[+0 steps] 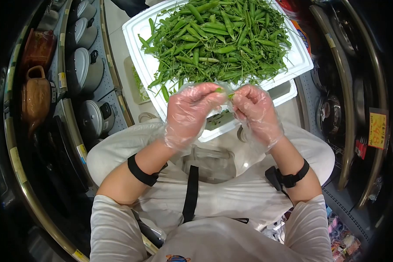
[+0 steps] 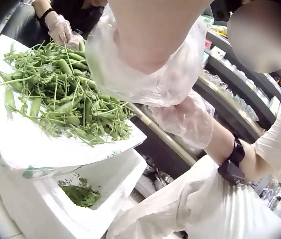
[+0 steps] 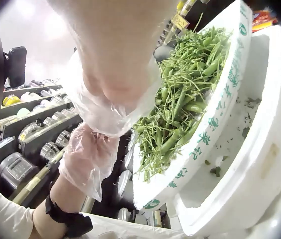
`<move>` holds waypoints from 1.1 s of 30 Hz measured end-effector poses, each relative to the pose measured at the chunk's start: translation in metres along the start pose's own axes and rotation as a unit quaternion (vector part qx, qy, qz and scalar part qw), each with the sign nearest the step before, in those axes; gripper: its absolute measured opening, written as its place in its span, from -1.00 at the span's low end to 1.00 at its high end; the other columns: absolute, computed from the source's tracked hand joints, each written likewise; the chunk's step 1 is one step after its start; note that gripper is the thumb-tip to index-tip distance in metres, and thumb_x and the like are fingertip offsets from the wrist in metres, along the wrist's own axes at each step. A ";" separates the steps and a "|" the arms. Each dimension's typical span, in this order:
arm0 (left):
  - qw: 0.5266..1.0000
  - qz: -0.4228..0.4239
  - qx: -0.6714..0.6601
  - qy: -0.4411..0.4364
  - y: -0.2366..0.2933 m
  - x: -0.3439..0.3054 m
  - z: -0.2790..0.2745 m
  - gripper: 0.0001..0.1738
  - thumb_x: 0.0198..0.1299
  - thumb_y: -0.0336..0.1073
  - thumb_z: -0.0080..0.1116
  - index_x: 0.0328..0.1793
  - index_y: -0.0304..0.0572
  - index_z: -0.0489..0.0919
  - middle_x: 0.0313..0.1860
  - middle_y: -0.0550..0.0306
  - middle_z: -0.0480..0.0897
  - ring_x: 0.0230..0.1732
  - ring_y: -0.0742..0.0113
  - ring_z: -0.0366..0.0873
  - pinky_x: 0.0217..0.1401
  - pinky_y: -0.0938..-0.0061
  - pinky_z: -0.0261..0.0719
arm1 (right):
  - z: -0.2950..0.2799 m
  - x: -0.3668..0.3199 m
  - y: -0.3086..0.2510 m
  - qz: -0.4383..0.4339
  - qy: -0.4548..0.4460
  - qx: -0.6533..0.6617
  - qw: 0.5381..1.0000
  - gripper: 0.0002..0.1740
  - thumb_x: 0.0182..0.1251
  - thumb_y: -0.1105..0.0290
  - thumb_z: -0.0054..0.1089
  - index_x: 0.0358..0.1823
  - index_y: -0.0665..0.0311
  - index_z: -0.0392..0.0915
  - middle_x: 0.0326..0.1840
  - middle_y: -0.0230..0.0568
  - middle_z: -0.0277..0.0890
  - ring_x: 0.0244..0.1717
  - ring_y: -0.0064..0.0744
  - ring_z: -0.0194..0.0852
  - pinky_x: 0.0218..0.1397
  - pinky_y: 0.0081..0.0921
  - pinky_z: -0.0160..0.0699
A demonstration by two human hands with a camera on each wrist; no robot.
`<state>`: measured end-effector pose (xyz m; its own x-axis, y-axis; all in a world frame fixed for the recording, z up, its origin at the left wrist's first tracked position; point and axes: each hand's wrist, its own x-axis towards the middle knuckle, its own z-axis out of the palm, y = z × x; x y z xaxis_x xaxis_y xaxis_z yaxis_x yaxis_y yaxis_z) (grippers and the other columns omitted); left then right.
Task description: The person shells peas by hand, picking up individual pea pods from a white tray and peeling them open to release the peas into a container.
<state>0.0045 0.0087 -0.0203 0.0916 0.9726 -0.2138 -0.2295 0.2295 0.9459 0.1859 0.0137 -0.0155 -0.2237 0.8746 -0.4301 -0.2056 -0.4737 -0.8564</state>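
Observation:
Both of my hands wear clear, loose plastic gloves and meet in front of the pile. My left hand (image 1: 187,114) pinches a small green pea pod (image 1: 219,90) at the fingertips. From the other side my right hand (image 1: 257,111) pinches a green bit (image 1: 231,95) at the same spot, its fingers curled and close to the left ones. Most of what they hold is hidden by the fingers. Just beyond lies a heap of pea pods (image 1: 214,39) with stems and leaves, on a white foam lid (image 1: 140,48). In both wrist views the forearm and glove cover the fingertips.
Under the lid stands a white foam box (image 2: 46,204) with leafy scraps inside. A tub (image 1: 137,81) with shelled peas sits on the floor at left. Shelves of pots (image 1: 89,70) line both sides. Another person's gloved hand (image 2: 60,29) is at the heap's far side.

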 end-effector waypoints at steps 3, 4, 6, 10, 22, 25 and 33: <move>0.993 -0.061 -0.100 -0.033 -0.001 0.004 -0.012 -0.77 0.33 -0.39 0.22 0.05 -0.33 0.60 -0.19 0.11 0.69 -0.20 0.40 0.63 -0.03 0.51 0.58 | 0.010 -0.005 -0.001 -0.050 0.022 -0.081 0.995 -0.89 0.30 0.43 0.28 -0.31 0.33 0.58 -0.44 -0.44 0.51 -0.47 -0.69 0.35 -0.40 -0.67 0.34; 0.992 -0.064 -0.099 -0.033 0.000 0.006 -0.015 -0.77 0.33 -0.39 0.22 0.05 -0.33 0.60 -0.19 0.11 0.69 -0.20 0.40 0.63 -0.03 0.51 0.58 | 0.013 -0.006 -0.002 -0.074 0.041 -0.128 0.988 -0.91 0.26 0.47 0.31 -0.32 0.34 0.60 -0.44 -0.43 0.51 -0.46 -0.67 0.37 -0.39 -0.65 0.37; 0.975 -0.102 -0.197 -0.025 0.003 0.011 -0.019 -0.77 0.39 -0.29 0.16 0.06 -0.26 0.58 -0.13 0.14 0.67 -0.10 0.38 0.60 0.06 0.48 0.54 | 0.010 -0.007 0.002 -0.127 0.018 -0.191 0.973 -0.94 0.21 0.51 0.33 -0.34 0.33 0.62 -0.46 -0.42 0.51 -0.45 -0.67 0.39 -0.38 -0.65 0.39; 0.935 -0.141 -0.323 -0.033 0.005 0.015 -0.026 -0.72 0.41 -0.20 0.14 0.13 -0.14 0.53 -0.08 0.18 0.64 -0.06 0.36 0.60 0.07 0.50 0.57 | 0.008 -0.008 0.005 -0.188 -0.019 -0.277 0.942 -0.94 0.08 0.55 0.36 -0.39 0.29 0.66 -0.51 -0.36 0.49 -0.47 -0.59 0.45 -0.37 -0.60 0.44; 0.900 -0.169 -0.391 -0.092 0.012 0.021 -0.024 -0.58 0.44 -0.13 0.08 0.31 -0.15 0.45 0.05 0.10 0.66 -0.09 0.29 0.63 -0.07 0.56 0.69 | -0.070 0.009 -0.004 -0.129 0.050 -0.524 0.840 -0.88 0.14 0.45 0.31 -0.30 0.32 0.64 -0.41 -0.08 0.61 -0.40 -0.19 0.62 -0.26 -0.36 0.57; 0.917 -0.185 -0.345 -0.080 0.011 0.022 -0.011 -0.56 0.44 -0.12 0.07 0.28 -0.28 0.46 0.04 0.01 0.66 -0.08 0.32 0.64 -0.18 0.66 0.74 | -0.082 0.011 0.001 -0.145 0.085 -0.561 0.810 -0.95 0.12 0.49 0.23 -0.40 0.30 0.60 -0.37 0.01 0.63 -0.29 0.03 0.63 -0.20 -0.23 0.60; 0.923 -0.230 -0.294 -0.090 0.013 0.028 0.007 -0.56 0.43 -0.17 0.09 0.25 -0.39 0.46 -0.01 -0.06 0.67 -0.10 0.30 0.66 -0.20 0.65 0.75 | -0.105 0.022 0.021 -0.123 0.104 -0.584 0.796 -0.90 0.12 0.51 0.23 -0.31 0.32 0.61 -0.38 -0.01 0.63 -0.34 -0.07 0.65 -0.22 -0.31 0.59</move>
<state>0.0111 0.0383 -0.0120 0.4582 0.7570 -0.4658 -0.6083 0.6492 0.4567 0.2768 0.0342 -0.0729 -0.1268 0.9816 -0.1425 0.8337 0.0276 -0.5515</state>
